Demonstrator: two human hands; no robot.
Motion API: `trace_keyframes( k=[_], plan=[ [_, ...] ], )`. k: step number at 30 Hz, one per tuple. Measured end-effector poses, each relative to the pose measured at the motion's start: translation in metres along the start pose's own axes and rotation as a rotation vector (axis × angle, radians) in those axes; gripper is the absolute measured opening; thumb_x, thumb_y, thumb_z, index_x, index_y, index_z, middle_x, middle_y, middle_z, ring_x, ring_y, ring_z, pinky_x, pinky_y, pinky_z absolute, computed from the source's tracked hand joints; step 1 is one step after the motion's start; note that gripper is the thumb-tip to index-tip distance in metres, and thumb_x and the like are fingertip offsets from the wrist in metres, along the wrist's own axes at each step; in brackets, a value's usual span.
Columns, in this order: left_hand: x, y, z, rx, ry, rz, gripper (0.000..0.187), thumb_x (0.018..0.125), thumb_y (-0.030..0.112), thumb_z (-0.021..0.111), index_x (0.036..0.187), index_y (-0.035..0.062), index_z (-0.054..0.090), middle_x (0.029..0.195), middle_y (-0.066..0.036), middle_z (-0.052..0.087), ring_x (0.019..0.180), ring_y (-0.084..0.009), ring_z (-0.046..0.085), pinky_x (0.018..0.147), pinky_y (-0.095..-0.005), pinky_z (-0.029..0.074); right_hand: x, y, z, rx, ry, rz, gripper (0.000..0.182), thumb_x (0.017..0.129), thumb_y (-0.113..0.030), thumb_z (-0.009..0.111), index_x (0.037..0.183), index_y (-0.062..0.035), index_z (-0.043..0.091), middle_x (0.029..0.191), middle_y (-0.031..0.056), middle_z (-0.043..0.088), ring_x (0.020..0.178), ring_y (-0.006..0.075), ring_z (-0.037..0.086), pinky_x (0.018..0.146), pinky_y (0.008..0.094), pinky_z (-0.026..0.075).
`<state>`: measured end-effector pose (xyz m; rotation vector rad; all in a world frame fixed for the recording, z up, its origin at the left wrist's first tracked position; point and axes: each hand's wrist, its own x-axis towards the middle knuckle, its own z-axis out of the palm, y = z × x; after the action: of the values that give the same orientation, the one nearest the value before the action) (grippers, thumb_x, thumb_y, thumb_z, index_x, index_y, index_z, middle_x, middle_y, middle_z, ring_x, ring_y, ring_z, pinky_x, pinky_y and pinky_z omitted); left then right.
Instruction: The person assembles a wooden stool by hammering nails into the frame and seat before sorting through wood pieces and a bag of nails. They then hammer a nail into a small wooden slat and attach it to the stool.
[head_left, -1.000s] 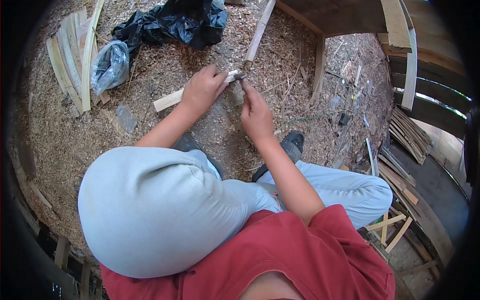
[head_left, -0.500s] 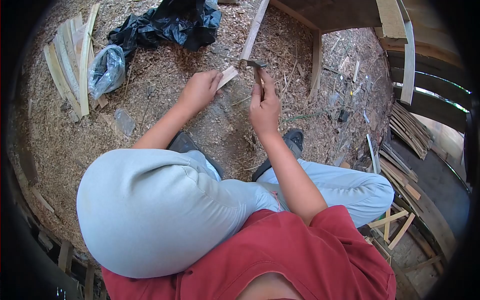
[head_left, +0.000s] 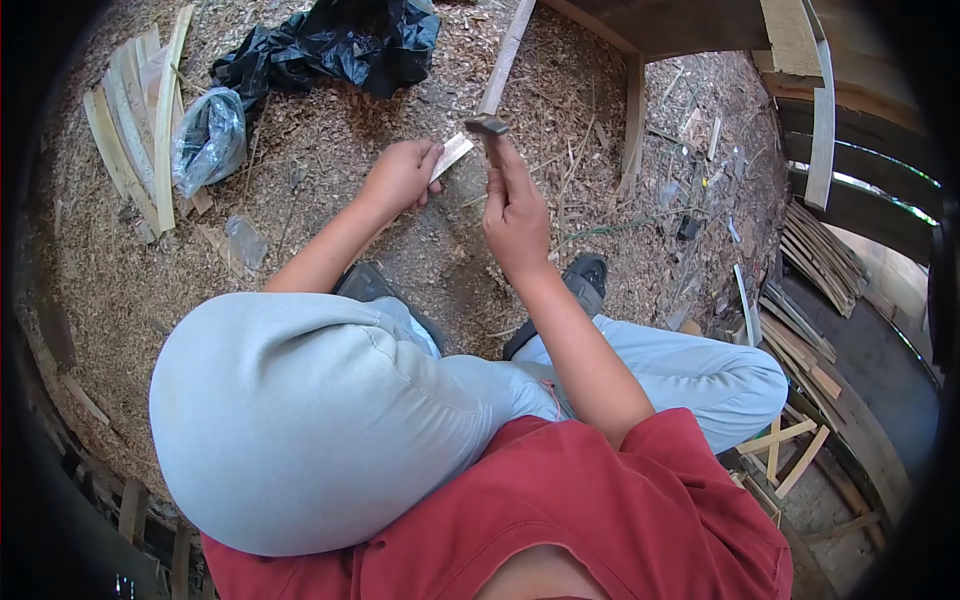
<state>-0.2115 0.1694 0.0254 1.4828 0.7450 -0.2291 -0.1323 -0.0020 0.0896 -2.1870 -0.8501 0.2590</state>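
Note:
My left hand (head_left: 402, 176) is closed on a short pale wood strip (head_left: 452, 154) that points up and to the right. My right hand (head_left: 516, 218) is wrapped round the handle of a hammer (head_left: 488, 125). The hammer's head is just right of and above the strip's far end; whether they touch I cannot tell. Behind the hammer head, a long narrow wood slat (head_left: 508, 58) runs up to the top edge. Its lower end is hidden by the hammer.
Curved wood strips (head_left: 130, 120), a clear plastic bag (head_left: 210, 142) and black plastic (head_left: 335, 45) lie at upper left. A wooden frame (head_left: 634, 120) stands at upper right. Stacked slats (head_left: 820, 258) are at right. Shavings cover the ground around my shoes.
My right hand and the hammer have moved left, bringing the hammer head over the slat's lower end. My left hand has barely moved and still grips the strip.

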Motion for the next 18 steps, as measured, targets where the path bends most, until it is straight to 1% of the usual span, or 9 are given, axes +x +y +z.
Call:
trace_keyframes(
  k=[2,4,5,8,12,14,15,17,18],
  plan=[
    [0.001,0.001,0.0,0.016,0.001,0.007,0.036,0.117,0.03,0.052,0.107,0.0024,0.072,0.068,-0.002,0.067,0.049,-0.0099,0.058,0.045,-0.0293,0.047,0.001,0.001,0.0,0.008,0.072,-0.038,0.045,0.108,-0.008,0.057,0.152,-0.0179,0.059,0.123,0.0208,0.075,0.108,0.0445,0.073,0.089,0.0516,0.059],
    [-0.003,0.005,0.0,0.04,0.029,0.038,0.035,0.116,0.029,0.052,0.106,0.0026,0.072,0.068,-0.002,0.067,0.049,-0.0107,0.058,0.046,-0.0304,0.047,0.002,0.009,0.0,-0.139,-0.14,0.025,0.049,0.108,-0.006,0.058,0.155,-0.0185,0.056,0.122,0.0212,0.074,0.106,0.0442,0.074,0.087,0.0512,0.06],
    [-0.003,0.003,0.0,0.041,0.029,0.04,0.035,0.116,0.029,0.052,0.106,0.0026,0.072,0.068,-0.002,0.067,0.049,-0.0107,0.058,0.046,-0.0304,0.047,0.001,0.013,0.0,-0.138,-0.138,0.024,0.049,0.108,-0.006,0.058,0.155,-0.0185,0.056,0.122,0.0212,0.074,0.106,0.0442,0.074,0.087,0.0512,0.06],
    [-0.002,-0.004,-0.001,0.111,0.032,0.059,0.035,0.116,0.029,0.053,0.104,0.002,0.072,0.068,-0.003,0.067,0.048,-0.0118,0.059,0.046,-0.0315,0.048,0.009,0.003,-0.004,-0.009,0.085,-0.077,0.053,0.106,-0.004,0.058,0.157,-0.0202,0.055,0.119,0.0227,0.074,0.102,0.0438,0.074,0.082,0.0518,0.059],
    [-0.012,0.013,-0.004,0.154,0.095,0.155,0.035,0.116,0.028,0.054,0.101,0.0021,0.072,0.067,-0.006,0.068,0.05,-0.0149,0.063,0.049,-0.0344,0.05,0.01,-0.008,-0.012,-0.006,0.143,-0.149,0.053,0.106,-0.003,0.057,0.156,-0.0211,0.056,0.118,0.0231,0.073,0.101,0.044,0.074,0.082,0.0517,0.059],
    [-0.011,0.015,-0.002,0.186,0.118,0.228,0.034,0.115,0.028,0.055,0.1,0.0023,0.072,0.068,-0.007,0.069,0.05,-0.0174,0.065,0.051,-0.0367,0.051,0.005,0.009,-0.006,-0.145,-0.17,0.017,0.054,0.105,-0.001,0.056,0.156,-0.0196,0.055,0.117,0.0238,0.073,0.098,0.043,0.074,0.08,0.0503,0.059],
    [-0.01,0.007,0.0,0.283,0.121,0.263,0.033,0.114,0.027,0.055,0.101,0.0023,0.072,0.068,-0.01,0.07,0.051,-0.0211,0.066,0.054,-0.0393,0.053,0.006,0.003,-0.01,-0.145,-0.169,0.017,0.054,0.105,-0.001,0.056,0.156,-0.0196,0.055,0.117,0.0238,0.073,0.098,0.043,0.074,0.08,0.0503,0.059],
    [-0.007,0.005,-0.002,0.382,0.129,0.296,0.031,0.114,0.026,0.056,0.101,0.0023,0.072,0.069,-0.013,0.071,0.052,-0.0248,0.068,0.057,-0.0419,0.054,0.014,-0.015,-0.018,0.013,0.073,-0.104,0.052,0.105,-0.001,0.057,0.154,-0.0181,0.058,0.111,0.0247,0.072,0.094,0.0434,0.073,0.079,0.0516,0.058],
    [-0.01,0.007,-0.003,0.336,0.137,0.272,0.031,0.113,0.026,0.056,0.101,0.0022,0.072,0.07,-0.014,0.071,0.054,-0.0275,0.069,0.06,-0.0433,0.055,0.011,-0.017,-0.02,0.013,0.069,-0.095,0.052,0.105,-0.001,0.057,0.154,-0.0181,0.058,0.111,0.0247,0.072,0.094,0.0434,0.073,0.079,0.0516,0.058]
  ],
)
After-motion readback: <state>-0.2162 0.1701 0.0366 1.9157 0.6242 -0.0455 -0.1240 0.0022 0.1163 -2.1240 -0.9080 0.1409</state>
